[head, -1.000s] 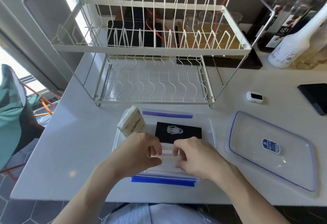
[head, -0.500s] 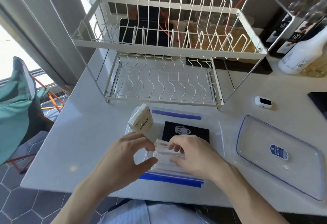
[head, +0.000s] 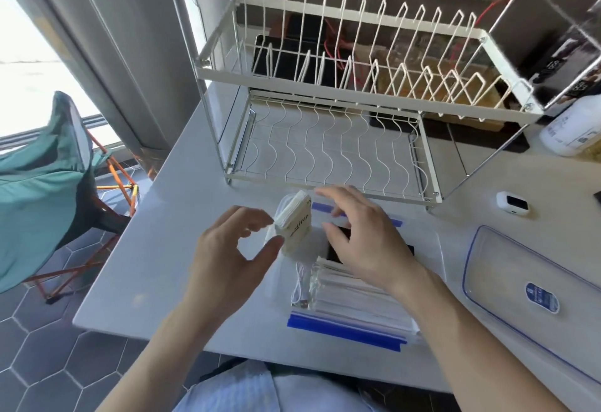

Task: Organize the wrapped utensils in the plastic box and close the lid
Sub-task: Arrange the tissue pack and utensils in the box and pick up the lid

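Observation:
The clear plastic box (head: 432,249) with blue clips sits on the white counter in front of me. A stack of white wrapped utensils (head: 351,294) lies along its near side, next to a white coiled cable (head: 300,285). A cream napkin pack (head: 294,221) stands upright in the box's far-left corner. A black packet (head: 335,254) lies mostly hidden under my right hand. My left hand (head: 234,255) hovers just left of the napkin pack, fingers relaxed and holding nothing. My right hand (head: 361,236) is spread above the box. The clear lid (head: 527,291) lies upside down to the right.
A white two-tier wire dish rack (head: 341,86) stands right behind the box. A small white device (head: 512,203) and a white bottle (head: 572,128) are at the right. A teal folding chair (head: 42,177) stands on the floor beyond the counter's left edge.
Both hands have let go of the wrapped utensils, which now lie in the box. The hands moved up and away toward the napkin pack, fingers spreading.

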